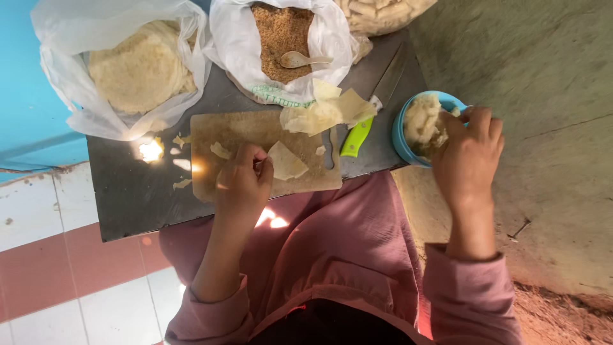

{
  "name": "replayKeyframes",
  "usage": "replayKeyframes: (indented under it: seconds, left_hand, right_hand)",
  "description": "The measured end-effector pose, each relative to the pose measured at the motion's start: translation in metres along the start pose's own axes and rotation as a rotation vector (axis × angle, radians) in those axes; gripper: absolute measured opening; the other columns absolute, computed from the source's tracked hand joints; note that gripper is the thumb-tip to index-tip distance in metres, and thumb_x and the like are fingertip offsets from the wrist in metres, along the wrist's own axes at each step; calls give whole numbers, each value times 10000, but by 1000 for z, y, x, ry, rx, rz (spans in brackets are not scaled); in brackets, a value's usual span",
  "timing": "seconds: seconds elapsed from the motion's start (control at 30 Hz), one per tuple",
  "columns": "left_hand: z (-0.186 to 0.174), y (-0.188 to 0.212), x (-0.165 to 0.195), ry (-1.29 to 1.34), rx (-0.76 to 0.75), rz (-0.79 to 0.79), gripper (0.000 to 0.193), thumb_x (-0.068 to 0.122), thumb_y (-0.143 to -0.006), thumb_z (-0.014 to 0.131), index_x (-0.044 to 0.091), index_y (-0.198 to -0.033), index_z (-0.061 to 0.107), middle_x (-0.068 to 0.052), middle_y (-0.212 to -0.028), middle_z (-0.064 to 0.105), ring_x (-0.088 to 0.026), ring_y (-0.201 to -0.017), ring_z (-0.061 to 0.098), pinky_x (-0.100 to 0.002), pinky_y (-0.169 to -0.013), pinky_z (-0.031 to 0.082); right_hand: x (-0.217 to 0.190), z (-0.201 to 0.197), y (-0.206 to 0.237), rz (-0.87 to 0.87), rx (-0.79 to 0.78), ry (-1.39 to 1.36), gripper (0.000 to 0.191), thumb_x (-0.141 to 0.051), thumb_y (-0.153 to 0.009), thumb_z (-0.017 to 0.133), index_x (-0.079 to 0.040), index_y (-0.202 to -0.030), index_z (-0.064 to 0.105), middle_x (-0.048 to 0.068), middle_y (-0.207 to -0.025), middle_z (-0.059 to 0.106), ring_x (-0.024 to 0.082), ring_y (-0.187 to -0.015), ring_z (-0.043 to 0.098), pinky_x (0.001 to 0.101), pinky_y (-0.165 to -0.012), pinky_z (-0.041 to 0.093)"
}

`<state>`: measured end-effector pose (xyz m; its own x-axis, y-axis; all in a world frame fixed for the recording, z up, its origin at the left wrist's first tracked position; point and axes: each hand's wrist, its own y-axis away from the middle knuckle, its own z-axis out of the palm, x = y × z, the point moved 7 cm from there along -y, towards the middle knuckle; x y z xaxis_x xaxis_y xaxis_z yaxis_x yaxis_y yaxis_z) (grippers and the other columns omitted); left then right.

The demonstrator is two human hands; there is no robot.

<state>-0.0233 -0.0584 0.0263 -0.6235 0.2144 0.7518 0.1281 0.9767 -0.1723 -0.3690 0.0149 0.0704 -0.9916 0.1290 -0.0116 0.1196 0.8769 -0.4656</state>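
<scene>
The left hand [242, 179] rests on the one pale wooden cutting board [230, 131], its fingers curled and pinching the edge of a thin, cream-coloured triangular piece of dough wrapper [287, 161] that lies flat on the board. The right hand [469, 156] reaches into the single round blue plastic bowl [401, 131], which sits at the right edge of the dark grey metal counter [128, 198]; the fingers dip into the bowl's pale, lumpy mash filling [421, 121], but whether they grip any of it is hidden by the back of the hand.

One knife with a lime-green handle [356, 137] lies between board and bowl, its blade pointing away from the person. A loose heap of several more cut wrapper pieces [325, 112] rests at the far right corner of the board, and about six small scraps are scattered on its left side and on the counter beside it.

Three plastic bags stand along the far edge: a clear bag of stacked round flatbreads [140, 67] on the left, a white bag of brown crumbs [281, 32] in the middle with one pale wooden spoon [300, 60] lying on the crumbs, and a third bag [383, 13], cut off by the top of the frame, holding what may be pale sticks. The person's pink sleeves [466, 287] fill the lower part of the view.
</scene>
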Motion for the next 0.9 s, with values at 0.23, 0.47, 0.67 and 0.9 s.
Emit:
replayKeyframes:
  seconds: [0.23, 0.47, 0.67, 0.9]
  left_hand:
    - [14, -25, 32, 345, -95, -113, 141, 136, -929, 707, 31, -987, 631, -101, -893, 744, -201, -815, 765, -334, -698, 577]
    - [12, -31, -11, 438, -37, -361, 282, 119, -900, 671, 44, -1164, 607, -83, -986, 718, -168, -760, 753, -314, -643, 578]
    - [5, -13, -35, 166, 46, -327, 312, 121, -879, 733, 53, -1171, 649, -94, -848, 705, -219, -732, 692, -355, -677, 552]
    - [2, -2, -36, 91, 40, -266, 317, 118, -870, 743, 55, -1153, 614, -102, -834, 676, -271, -773, 698, -402, -679, 542]
  right_hand:
    - [32, 42, -15, 14, -191, 89, 187, -172, -855, 687, -111, -1014, 762, 114, -1108, 591, 364, -1061, 550, 502, -895, 458]
    - [49, 35, -16, 51, -216, -246, 294, 56, -737, 637, -120, -935, 766, 114, -1160, 623, 351, -1146, 549, 480, -1008, 461]
    - [38, 16, -41, 200, -109, -877, 402, 200, -859, 410, -64, -982, 687, 86, -1236, 579, 197, -1125, 588, 304, -865, 495]
    - [-159, 64, -37, -239, -553, -1141, 646, 205, -696, 476, -109, -1206, 718, 153, -1417, 527, 307, -1327, 542, 348, -910, 546]
